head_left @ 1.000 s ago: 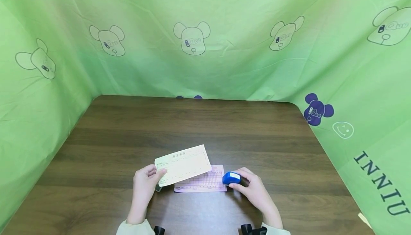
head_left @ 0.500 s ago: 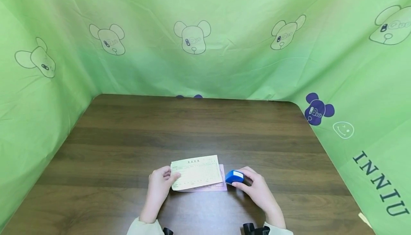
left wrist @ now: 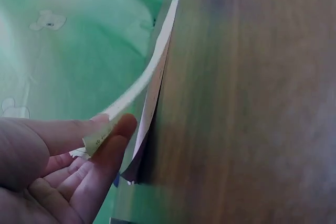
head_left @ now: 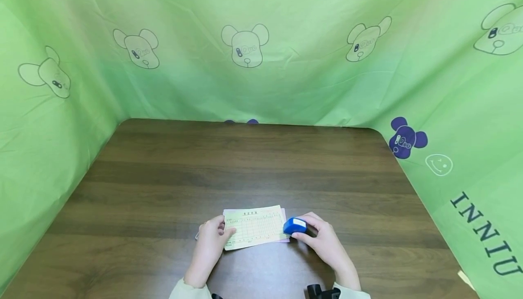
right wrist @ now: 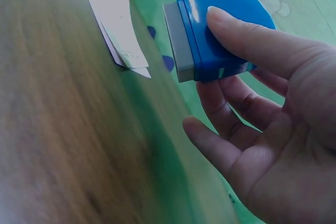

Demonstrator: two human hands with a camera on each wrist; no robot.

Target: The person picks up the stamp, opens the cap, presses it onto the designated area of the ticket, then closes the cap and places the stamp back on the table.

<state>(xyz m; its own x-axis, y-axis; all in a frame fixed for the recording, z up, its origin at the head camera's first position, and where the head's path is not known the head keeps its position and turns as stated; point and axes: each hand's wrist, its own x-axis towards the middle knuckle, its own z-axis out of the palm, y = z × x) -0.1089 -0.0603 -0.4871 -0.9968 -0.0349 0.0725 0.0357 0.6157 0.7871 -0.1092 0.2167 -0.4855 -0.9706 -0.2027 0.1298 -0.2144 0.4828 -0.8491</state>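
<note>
The left hand (head_left: 210, 240) pinches the left edge of a pale printed slip (head_left: 257, 228), which bows over a pinkish sheet (left wrist: 149, 111) on the table (head_left: 245, 162). Paper looks light, limp, easily creased — best held by its edges. By its right end, the right hand (head_left: 324, 240) grips a blue block (right wrist: 231, 35) — probably stiff, smooth — sensibly by its sides.

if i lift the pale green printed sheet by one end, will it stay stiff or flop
The pale green sheet will probably flop: the left wrist view shows it bowing away from the left hand. It's likely light, since its edge looks thin. It may crease if pushed endwise, given how readily it curves.
</note>
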